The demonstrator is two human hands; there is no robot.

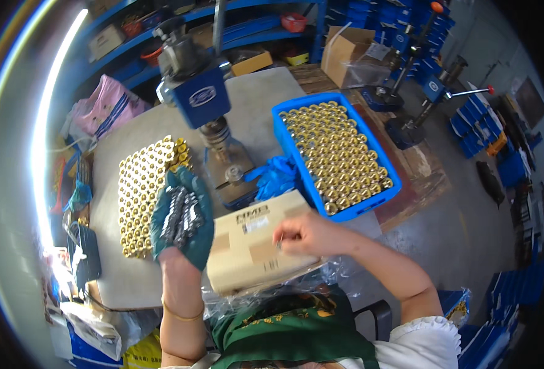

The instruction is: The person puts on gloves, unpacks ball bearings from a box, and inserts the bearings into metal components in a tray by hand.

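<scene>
My left hand [205, 240], in a dark green glove, cups a heap of small silver metal parts [181, 216] in its palm. It is over the right edge of a block of brass-coloured round parts [138, 203] set in rows on the table. My right hand [305, 236] is bare and somewhat blurred, with fingers pinched together above a closed cardboard box [247, 270]. Whatever is between those fingertips is too small to name. At the right, a blue plastic bin [329, 212] holds rows of similar gold-coloured round parts [339, 154].
A blue bench press [204, 98] stands in the middle of the table [259, 86]. Crumpled blue gloves [278, 175] lie between its base and the bin. An opened carton [345, 55] and two more presses are at the far right. A pink bag [109, 104] sits far left.
</scene>
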